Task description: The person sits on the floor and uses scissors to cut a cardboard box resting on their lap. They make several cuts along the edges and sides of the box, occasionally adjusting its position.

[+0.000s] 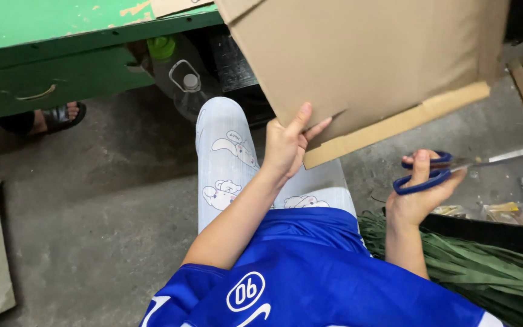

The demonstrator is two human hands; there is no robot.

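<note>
Concrete floor (110,230): one cardboard sheet (364,54) in left hand (286,148), one scissors (449,166) in right hand (422,194).

Left hand (286,148) raised, fingers pinched shut — right hand (422,191) lower, fingers curled closed.

Two hands, the left hand (284,148) and the right hand (420,195), one sheet of brown cardboard (364,60), one pair of blue-handled scissors (449,168), one green bench (62,54), two plastic bottles (180,79), one sandalled foot (59,116) and one bundle of green leaves (485,272).
</note>
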